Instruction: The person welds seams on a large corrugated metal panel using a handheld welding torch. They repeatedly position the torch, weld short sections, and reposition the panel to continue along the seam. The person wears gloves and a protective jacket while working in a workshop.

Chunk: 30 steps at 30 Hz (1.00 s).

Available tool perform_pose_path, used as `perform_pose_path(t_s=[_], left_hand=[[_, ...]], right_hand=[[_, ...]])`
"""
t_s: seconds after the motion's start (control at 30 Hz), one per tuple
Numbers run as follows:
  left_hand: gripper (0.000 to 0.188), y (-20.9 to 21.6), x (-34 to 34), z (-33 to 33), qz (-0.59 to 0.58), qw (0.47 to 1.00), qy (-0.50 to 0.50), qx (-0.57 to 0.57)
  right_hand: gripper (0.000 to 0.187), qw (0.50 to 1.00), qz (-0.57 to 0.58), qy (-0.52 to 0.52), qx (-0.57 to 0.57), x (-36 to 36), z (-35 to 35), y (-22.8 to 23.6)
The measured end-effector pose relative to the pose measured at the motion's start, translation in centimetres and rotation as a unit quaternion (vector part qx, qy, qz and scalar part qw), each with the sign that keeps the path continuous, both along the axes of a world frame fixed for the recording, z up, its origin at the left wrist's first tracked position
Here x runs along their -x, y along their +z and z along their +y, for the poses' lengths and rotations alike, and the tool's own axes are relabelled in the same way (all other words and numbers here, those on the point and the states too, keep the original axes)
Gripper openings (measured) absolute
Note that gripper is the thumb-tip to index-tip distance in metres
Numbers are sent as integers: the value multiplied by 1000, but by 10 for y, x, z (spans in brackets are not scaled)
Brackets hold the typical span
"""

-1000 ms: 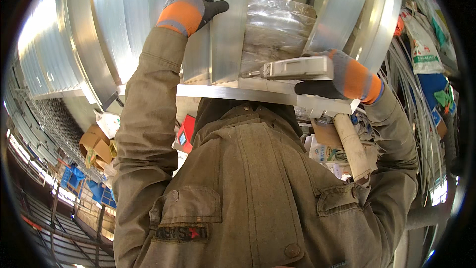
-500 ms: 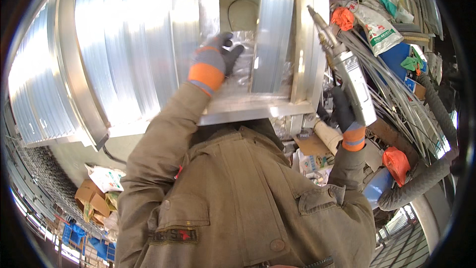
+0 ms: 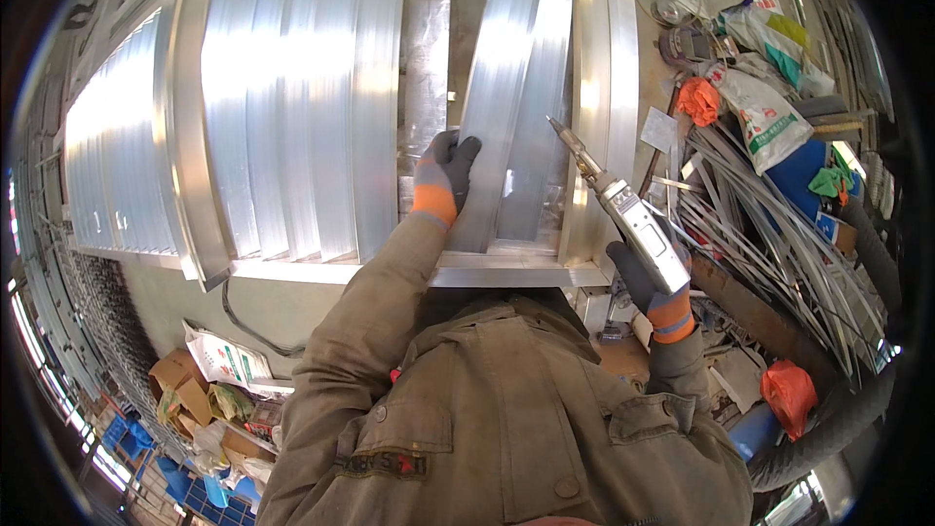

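My left hand (image 3: 448, 172), in a dark grey and orange glove, is closed on the left edge of a long, ribbed metal slat (image 3: 502, 68). The slat slants slightly inside a silvery metal frame (image 3: 467, 276). To its left, a narrow gap shows a flat, shiny strip (image 3: 426, 68) and greenish floor. In my gloved right hand (image 3: 651, 278) is a silver welding gun (image 3: 638, 224), its pointed nozzle angled up and left over the frame's right side. The gun's body partly hides the right fingers.
More overlapping slats (image 3: 292, 88) fill the frame's left part. Thin metal offcuts (image 3: 769, 224) lie piled on the right, near white bags (image 3: 765, 117), an orange bag (image 3: 698, 100) and a thick grey hose (image 3: 828, 438). A cardboard box (image 3: 180, 380) stands at lower left.
My left hand has gone from open over the gap to gripping the slat's edge. The slat's surface now reaches further left. The welding gun has swung left, its nozzle now over the frame.
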<state>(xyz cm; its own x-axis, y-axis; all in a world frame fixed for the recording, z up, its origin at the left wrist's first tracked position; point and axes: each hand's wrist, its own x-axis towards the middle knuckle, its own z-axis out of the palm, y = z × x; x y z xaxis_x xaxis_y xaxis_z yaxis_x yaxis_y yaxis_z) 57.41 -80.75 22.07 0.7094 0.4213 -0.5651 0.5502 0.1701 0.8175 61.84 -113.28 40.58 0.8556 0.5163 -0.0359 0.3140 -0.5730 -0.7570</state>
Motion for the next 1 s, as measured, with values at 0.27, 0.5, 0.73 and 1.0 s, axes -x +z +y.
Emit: perform_pose_path(t_s=[0.27, 0.5, 0.73, 1.0], left_hand=[[50, 13, 72, 39, 23, 992, 76, -98], [55, -5, 76, 48, 51, 990, 88, -101], [58, -6, 77, 46, 54, 988, 81, -120], [59, 2, 70, 36, 54, 984, 100, -137]], right_hand=[[40, 998, -14, 49, 23, -10, -4, -2], [33, 997, -4, 72, 12, -10, 1, -8], [35, 997, 18, 78, -11, -8, -1, -14], [35, 996, 23, 87, -4, -8, -1, -19]])
